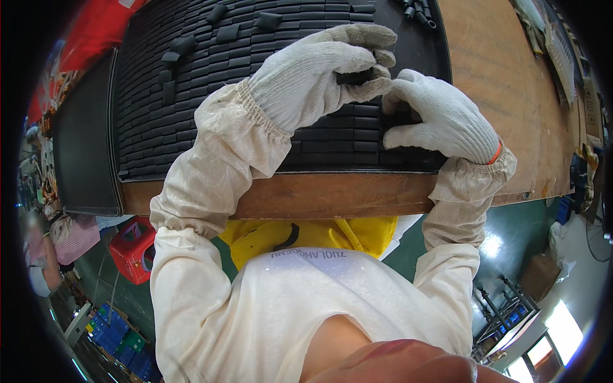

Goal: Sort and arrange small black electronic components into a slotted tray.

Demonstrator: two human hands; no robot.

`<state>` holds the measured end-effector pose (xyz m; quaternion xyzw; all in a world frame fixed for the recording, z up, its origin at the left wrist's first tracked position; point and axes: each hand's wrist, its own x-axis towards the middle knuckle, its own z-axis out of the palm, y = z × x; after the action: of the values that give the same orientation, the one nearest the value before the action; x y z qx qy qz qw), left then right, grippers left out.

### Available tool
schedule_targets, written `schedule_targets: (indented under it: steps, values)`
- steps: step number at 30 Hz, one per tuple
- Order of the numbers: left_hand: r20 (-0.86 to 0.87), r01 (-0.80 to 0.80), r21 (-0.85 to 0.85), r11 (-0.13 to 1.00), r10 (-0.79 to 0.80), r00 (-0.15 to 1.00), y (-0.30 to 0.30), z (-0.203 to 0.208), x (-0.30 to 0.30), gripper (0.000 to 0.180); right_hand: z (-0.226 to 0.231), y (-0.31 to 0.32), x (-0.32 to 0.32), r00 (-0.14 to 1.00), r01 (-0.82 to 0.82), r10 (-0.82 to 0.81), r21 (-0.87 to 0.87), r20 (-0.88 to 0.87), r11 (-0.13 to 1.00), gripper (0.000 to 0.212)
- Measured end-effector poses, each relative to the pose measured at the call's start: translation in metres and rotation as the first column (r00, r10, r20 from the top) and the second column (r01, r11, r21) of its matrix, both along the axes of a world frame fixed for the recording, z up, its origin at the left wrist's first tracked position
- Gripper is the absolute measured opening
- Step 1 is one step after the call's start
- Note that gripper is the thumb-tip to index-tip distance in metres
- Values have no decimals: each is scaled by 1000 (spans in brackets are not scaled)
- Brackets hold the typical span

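Note:
A wide black tray [415, 165] holds closely packed rows of short black tube pieces [223, 76]. My left hand [313, 76], in a white knit glove, hovers over the rows with its fingers curled towards the thumb. Something dark shows inside that curl; I cannot make out what it is. Against its fingertips, at the right ends of the rows, is my right hand [444, 118], also gloved. Its fingers are bent, the thumb is stretched apart from them, and only dark shows in the gap. Several loose tube pieces [268, 22] lie on top of the rows.
More loose tubes [419, 13] lie at the tray's far right. The tray rests on a wooden table [511, 96], its front edge close to my body. Another black tray [83, 134] sits at the left. A red plastic stool [133, 250] stands on the floor, and a person [48, 252] is further left.

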<state>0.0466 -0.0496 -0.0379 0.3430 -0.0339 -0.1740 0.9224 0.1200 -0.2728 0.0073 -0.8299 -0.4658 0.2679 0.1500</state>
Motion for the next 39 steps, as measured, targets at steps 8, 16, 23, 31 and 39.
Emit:
schedule_targets:
  steps: [8, 16, 23, 31, 39]
  values:
    - [-4, -7, 41, 999, 8, 1000, 2, 1, -2, 45, 0, -2, 2, 998, -50, 51, 39, -48, 998, 30]
    - [15, 13, 21, 1000, -13, 1000, 2, 2, -1, 42, 3, -2, 4, 995, -60, 62, 29, -81, 998, 33]
    - [11, 21, 14, 1000, -22, 1000, 0, 0, 0, 42, 5, 1, 0, 997, -54, 51, -51, -51, 997, 43]
    - [8, 5, 42, 999, -6, 1000, 2, 2, -3, 40, -2, -16, 2, 991, -98, 101, 41, -84, 994, 46]
    - [-73, -42, 31, 999, 45, 996, -4, -4, 4, 29, -2, -15, -3, 989, -149, 146, 74, 35, 986, 46]
